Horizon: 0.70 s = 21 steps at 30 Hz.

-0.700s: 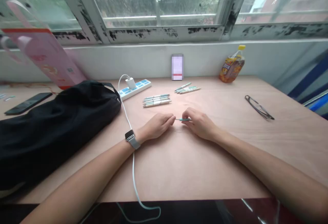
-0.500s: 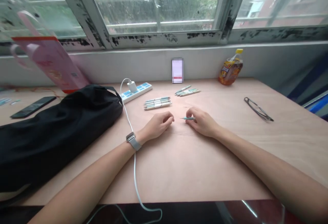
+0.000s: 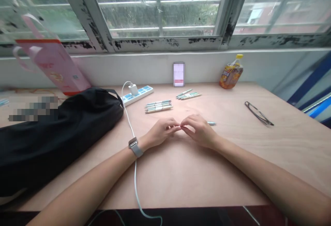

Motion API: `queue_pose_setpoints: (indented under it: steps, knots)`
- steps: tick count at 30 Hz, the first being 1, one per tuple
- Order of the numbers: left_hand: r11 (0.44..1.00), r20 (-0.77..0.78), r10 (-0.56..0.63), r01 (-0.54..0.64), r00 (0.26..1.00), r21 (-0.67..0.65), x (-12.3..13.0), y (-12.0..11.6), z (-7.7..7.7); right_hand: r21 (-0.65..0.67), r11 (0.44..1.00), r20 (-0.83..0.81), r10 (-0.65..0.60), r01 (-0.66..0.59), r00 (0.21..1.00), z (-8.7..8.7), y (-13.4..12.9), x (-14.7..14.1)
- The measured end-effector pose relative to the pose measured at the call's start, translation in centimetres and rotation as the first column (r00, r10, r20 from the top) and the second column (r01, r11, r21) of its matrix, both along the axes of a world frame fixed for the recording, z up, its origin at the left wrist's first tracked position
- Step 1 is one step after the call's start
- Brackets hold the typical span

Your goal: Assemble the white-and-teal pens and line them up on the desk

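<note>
My left hand [image 3: 162, 129], with a watch [image 3: 133, 143] on its wrist, is closed in a pinch above the table. Its thumb and fingertips meet those of my right hand [image 3: 198, 129], also pinched. Whatever sits between the fingertips is too small to make out. Beyond my right hand, one end of a light blue pen [image 3: 211, 123] shows; the rest is hidden by the hand. A row of several pens [image 3: 158, 106] lies ahead of my left hand. Farther back, a looser group of pens [image 3: 190, 95] lies at an angle.
A phone [image 3: 179, 75] leans upright against the wall. To the right are a drink bottle [image 3: 231, 72] and folded glasses [image 3: 258, 113]. On the left lie a black bag [image 3: 67, 126], a power strip [image 3: 141, 94] and a white cable [image 3: 136, 181]. A pink bag [image 3: 55, 67] stands behind.
My hands have come together at the fingertips. The pen pointing left from my right hand is no longer seen there; a pen end now shows beyond that hand. The view has tilted slightly.
</note>
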<state>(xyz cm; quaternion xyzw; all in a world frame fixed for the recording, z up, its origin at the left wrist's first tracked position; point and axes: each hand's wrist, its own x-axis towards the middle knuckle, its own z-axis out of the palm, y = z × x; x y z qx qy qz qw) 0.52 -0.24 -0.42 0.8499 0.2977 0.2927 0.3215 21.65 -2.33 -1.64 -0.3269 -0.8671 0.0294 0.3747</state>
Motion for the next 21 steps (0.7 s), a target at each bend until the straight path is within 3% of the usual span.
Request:
queue_pose_setpoints:
  steps: [3, 9, 21]
  knots:
    - [0.999, -0.011, 0.045, -0.045, 0.999, 0.017, -0.2, 0.3, -0.1, -0.064, 0.997, -0.067, -0.035, 0.031, 0.997, 0.0, 0.4, 0.5]
    - [0.968, 0.077, 0.25, -0.251, 0.965, -0.008, -1.3, 1.7, -0.9, -0.227, 0.961, -0.2, -0.207, 0.16, 0.958, 0.0, 1.4, 2.0]
    - [0.99, 0.065, 0.142, -0.143, 0.988, 0.013, -0.3, 0.3, -0.4, -0.295, 0.955, -0.315, -0.138, 0.041, 0.939, 0.3, -0.3, 0.0]
